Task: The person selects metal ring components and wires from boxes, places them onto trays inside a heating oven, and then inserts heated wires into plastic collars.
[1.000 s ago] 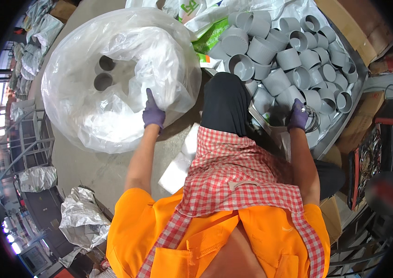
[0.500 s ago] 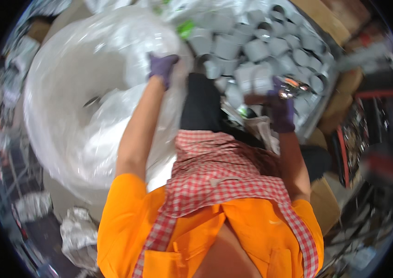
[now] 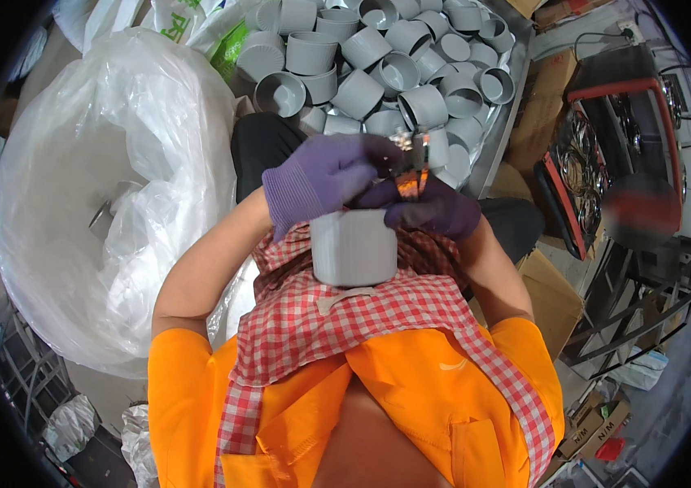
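Head view, near field: orange shirt and red-checked cloth (image 3: 378, 325) fill the lower frame, the cloth draped over chest and lap. Just above it the left hand (image 3: 325, 175), in a purple glove, is closed over the top of a grey plastic fitting (image 3: 354, 246), held at chest height and close to the eyes, likely for inspection or trimming. Right hand (image 3: 435, 210), also gloved, is curled shut around a small metal tool with an orange part (image 3: 411, 167), its tip at the fitting's upper rim; exact contact cannot be told. Beyond the hands, a heap of like grey fittings (image 3: 394, 65) lies within arm's reach. Left of the person, a large clear plastic bag (image 3: 109, 187) stands open.
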`<action>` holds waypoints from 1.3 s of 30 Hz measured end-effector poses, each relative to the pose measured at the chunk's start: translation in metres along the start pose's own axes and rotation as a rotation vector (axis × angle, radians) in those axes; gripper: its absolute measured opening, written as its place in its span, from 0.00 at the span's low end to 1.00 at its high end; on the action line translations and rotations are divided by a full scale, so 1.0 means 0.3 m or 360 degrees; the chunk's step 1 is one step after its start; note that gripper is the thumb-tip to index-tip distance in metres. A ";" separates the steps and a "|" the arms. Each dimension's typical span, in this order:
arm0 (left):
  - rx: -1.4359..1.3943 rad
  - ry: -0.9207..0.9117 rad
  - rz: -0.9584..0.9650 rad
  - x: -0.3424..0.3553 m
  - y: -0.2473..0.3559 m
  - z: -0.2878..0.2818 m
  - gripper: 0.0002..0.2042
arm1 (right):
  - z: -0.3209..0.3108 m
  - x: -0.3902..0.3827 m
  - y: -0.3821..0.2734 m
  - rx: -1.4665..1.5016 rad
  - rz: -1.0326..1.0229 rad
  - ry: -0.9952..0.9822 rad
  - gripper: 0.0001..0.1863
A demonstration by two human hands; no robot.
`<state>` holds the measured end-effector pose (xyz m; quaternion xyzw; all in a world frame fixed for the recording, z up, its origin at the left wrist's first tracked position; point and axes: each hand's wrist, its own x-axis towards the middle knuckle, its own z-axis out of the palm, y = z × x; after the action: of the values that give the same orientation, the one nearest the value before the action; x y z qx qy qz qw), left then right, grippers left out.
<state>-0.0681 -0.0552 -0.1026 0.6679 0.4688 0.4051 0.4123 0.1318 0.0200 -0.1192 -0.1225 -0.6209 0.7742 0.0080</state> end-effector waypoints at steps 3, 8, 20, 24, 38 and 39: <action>0.0639 0.0089 0.0102 -0.004 0.001 0.004 0.13 | 0.000 0.023 0.016 -0.0137 -0.0128 -0.0185 0.20; 0.1462 0.0524 0.0707 -0.043 -0.022 0.006 0.12 | 0.034 0.018 0.033 0.0296 0.0041 0.0182 0.19; 0.0248 0.0531 0.0096 -0.190 -0.115 0.047 0.12 | 0.165 0.013 0.081 0.0273 0.0232 0.1037 0.10; 0.0397 0.0403 0.0131 -0.165 -0.095 0.032 0.11 | 0.143 0.010 0.079 0.0146 0.0195 0.0797 0.12; 0.0877 0.0308 0.0365 -0.152 -0.084 0.021 0.07 | 0.102 0.037 0.035 0.0315 0.0557 0.0572 0.12; 0.0901 0.0287 0.0375 -0.151 -0.086 0.021 0.07 | 0.107 0.045 0.016 0.0321 0.0595 0.0587 0.12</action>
<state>-0.0802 -0.0942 -0.1358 0.7672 0.5169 0.3612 0.1172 0.1130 -0.0097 -0.1199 -0.3723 -0.4955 0.7847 -0.0100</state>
